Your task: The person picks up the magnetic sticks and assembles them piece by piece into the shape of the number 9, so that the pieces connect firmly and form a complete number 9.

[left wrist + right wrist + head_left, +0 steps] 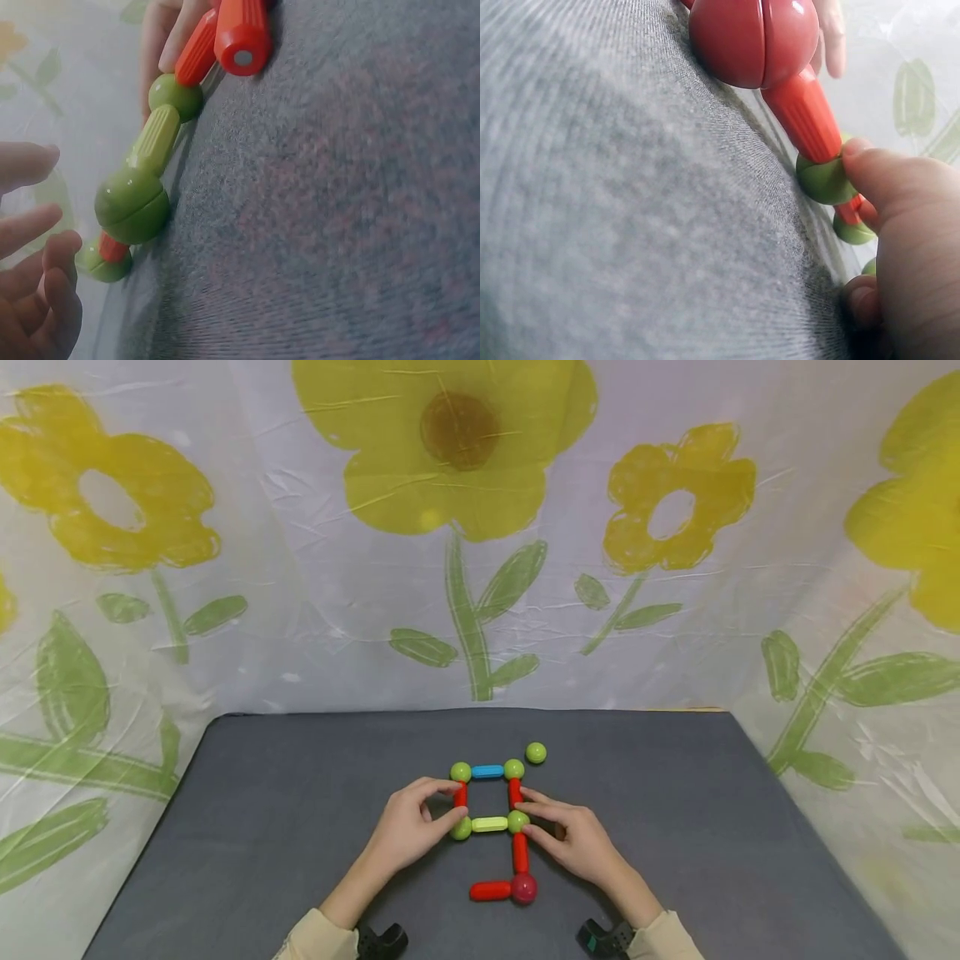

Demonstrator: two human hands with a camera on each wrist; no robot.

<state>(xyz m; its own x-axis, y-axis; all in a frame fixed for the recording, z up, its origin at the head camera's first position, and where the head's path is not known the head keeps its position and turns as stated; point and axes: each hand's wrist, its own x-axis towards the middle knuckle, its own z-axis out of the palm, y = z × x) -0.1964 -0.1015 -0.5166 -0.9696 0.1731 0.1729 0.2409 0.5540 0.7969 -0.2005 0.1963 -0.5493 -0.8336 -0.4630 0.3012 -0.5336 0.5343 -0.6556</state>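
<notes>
Magnetic sticks and balls lie joined on the dark table. In the head view, a blue stick (487, 772), two red sticks and a yellow-green stick (490, 824) form a square with green balls at its corners. My left hand (408, 822) is at its left side, near the left red stick (461, 795); its fingers show apart from the green ball (133, 206) in the left wrist view. At the near right corner, my right hand (573, 835) holds the green ball (518, 822) between thumb and finger. The thumb (870, 169) touches that ball in the right wrist view.
From the near right corner, a red stick (521, 853) leads to a dark red ball (523, 888), with another red stick (490, 891) pointing left. A loose green ball (536, 752) lies beyond the square. A flower-printed sheet (345, 610) hangs behind the table (315, 760).
</notes>
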